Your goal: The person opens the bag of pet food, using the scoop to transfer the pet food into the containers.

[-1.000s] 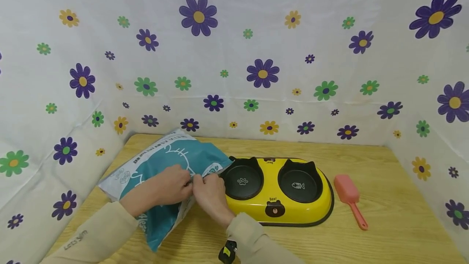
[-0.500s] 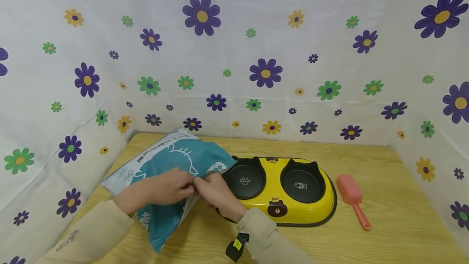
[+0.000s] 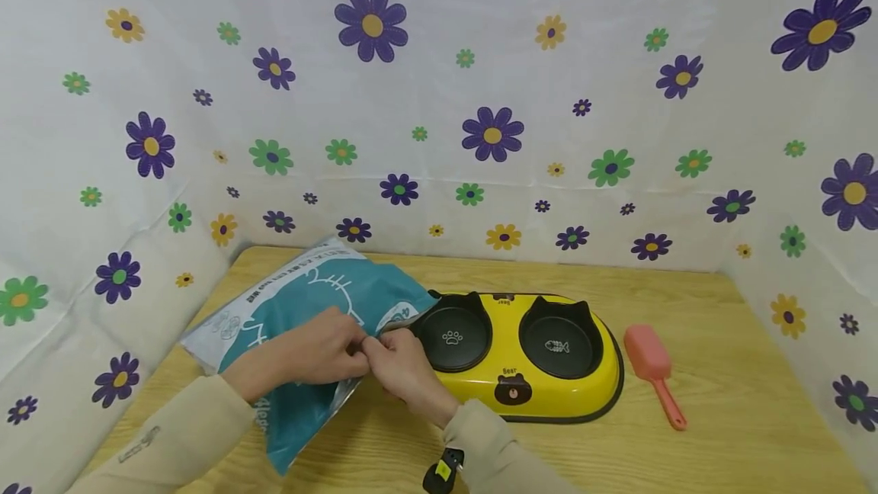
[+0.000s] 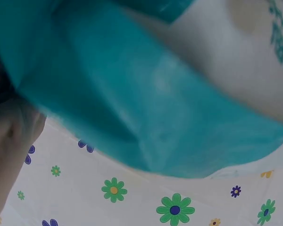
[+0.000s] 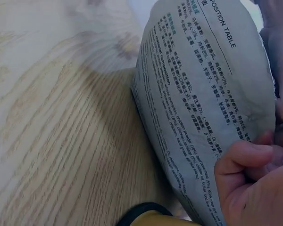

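A teal and white pet food bag (image 3: 357, 288) with a white line drawing of a cat leans at the left of the wooden table, its corner reaching over the rim of the double bowl. My left hand (image 3: 322, 345) lies across the bag's front and pinches its near edge. Right beside it, my right hand (image 3: 405, 368) grips the same edge, thumb and curled fingers close to the left fingertips. In the right wrist view, the printed back of the bag (image 5: 193, 99) faces the camera, with my right hand (image 5: 254, 183) at its edge. The exact grip of the left fingertips is partly hidden.
A yellow double pet bowl (image 3: 504, 357) with two black cat-eared dishes stands at the centre. To its right lies a pink scoop (image 3: 652, 364). White flowered cloth (image 3: 439, 97) surrounds the wooden table (image 3: 741, 372) at the back and sides.
My right hand has turned a little, its wrist shifting right while its fingers stay at the bag's edge. The left hand keeps its place on the bag. The bowl and scoop stay put.
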### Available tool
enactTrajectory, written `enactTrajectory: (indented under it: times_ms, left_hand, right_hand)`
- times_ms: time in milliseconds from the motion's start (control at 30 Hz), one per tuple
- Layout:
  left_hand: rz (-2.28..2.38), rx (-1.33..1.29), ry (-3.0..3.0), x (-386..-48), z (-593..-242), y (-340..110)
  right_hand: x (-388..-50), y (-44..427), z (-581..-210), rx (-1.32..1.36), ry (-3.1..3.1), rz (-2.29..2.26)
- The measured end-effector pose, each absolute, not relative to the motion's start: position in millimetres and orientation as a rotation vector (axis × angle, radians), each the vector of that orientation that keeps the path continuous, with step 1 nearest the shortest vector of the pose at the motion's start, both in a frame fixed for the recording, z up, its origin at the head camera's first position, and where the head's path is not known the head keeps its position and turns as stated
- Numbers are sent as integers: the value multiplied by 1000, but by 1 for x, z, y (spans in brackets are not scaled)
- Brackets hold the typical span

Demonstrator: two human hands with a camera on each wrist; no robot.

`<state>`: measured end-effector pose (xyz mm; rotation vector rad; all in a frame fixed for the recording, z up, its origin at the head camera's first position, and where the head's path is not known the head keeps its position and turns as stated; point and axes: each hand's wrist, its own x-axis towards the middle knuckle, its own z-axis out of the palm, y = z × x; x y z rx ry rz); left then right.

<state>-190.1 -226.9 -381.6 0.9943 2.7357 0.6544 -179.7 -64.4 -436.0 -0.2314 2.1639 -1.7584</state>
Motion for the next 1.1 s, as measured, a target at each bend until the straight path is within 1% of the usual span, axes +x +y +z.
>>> enactTrajectory:
  times_ms: [300, 467, 600, 800, 933, 1100]
  left_hand:
    - [519, 897, 2853, -189, -377, -224]
    - [398, 807, 2863, -186, -374, -221]
    - [323, 812, 2838, -184, -373, -221]
    - [387, 879, 2814, -184, -378, -226]
    - [443, 880, 2814, -181, -381, -232]
    - [467, 837, 2841, -178, -377, -237]
  right_hand:
    - [-175, -59, -434, -168, 2231, -1756]
    - [-173, -55, -432, -227, 2201, -1775]
    - [-173, -52, -430, -309, 2249, -1726]
    - [-168, -46, -432, -415, 2339, -1631]
    - [-162, -41, -435, -388, 2314, -1621]
    - [-156, -36, -439, -335, 2288, -1619]
